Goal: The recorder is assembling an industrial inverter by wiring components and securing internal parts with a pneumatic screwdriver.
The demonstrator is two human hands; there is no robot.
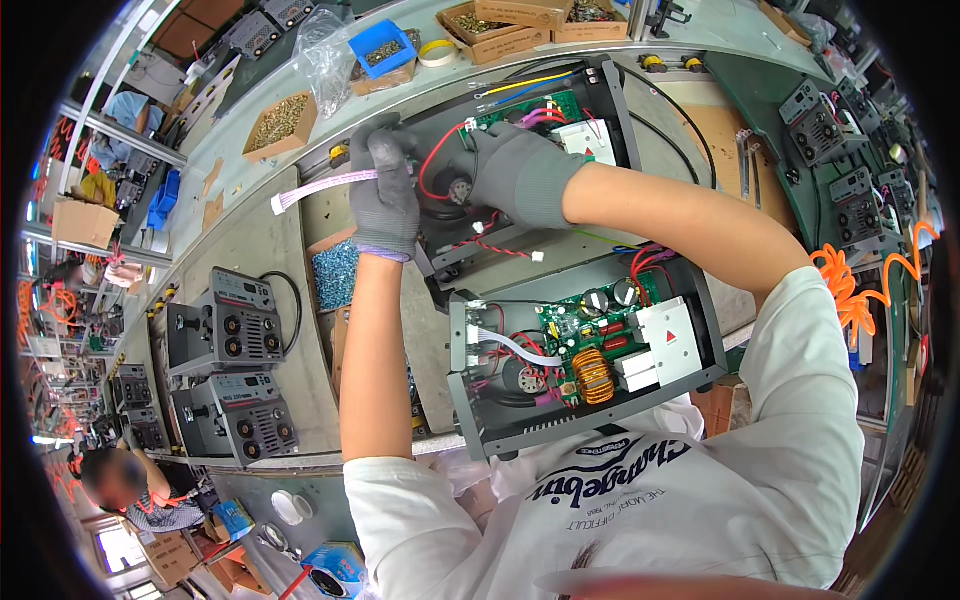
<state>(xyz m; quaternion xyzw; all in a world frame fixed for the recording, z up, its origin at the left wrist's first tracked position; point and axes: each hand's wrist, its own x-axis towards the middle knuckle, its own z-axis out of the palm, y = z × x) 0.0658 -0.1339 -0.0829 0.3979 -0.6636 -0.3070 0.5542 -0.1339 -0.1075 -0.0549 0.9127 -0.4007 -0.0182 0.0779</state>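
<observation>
Wiring seemingly being worked at the far box (pixel 626 125) on the table (pixel 300 395): ribbon cable (pixel 330 187) held in nearly closed left hand (pixel 386 190), right hand (pixel 518 172) curled inside, hold hidden; careful cable guidance probably needed next.

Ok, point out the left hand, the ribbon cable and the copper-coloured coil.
Left hand (pixel 386 192): head view, middle of the glove.
Ribbon cable (pixel 326 187): head view, middle of the flat band.
Copper-coloured coil (pixel 594 376): head view, side of the winding.

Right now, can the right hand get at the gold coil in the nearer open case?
Probably yes: nothing covers the gold coil, and the nearer case is open above. But the right hand is at the farther case, so it would likely have to draw back first.
</observation>
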